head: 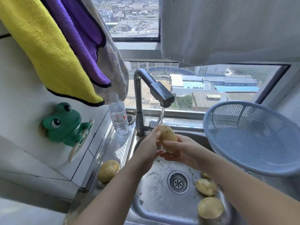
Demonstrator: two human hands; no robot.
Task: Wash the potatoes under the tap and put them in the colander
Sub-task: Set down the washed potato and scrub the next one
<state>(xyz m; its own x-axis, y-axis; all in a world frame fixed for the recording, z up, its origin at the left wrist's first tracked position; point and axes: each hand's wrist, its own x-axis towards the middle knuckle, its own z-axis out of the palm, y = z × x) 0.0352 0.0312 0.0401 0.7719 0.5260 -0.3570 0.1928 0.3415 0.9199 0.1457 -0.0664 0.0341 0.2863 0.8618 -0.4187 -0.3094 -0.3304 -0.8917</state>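
Note:
A yellow potato is under the running tap, water falling on its top end. My left hand holds its left side, and my right hand grips it from the right and below. Three more potatoes lie in the steel sink at the right: one, one, and a small one partly hidden by my right forearm. Another potato rests on the counter left of the sink. The blue colander stands tilted on the sink's right edge with nothing in it.
A clear water bottle stands left of the tap's base. A green frog holder sticks to the left wall. Yellow and purple towels hang above it, and a white cloth hangs over the window.

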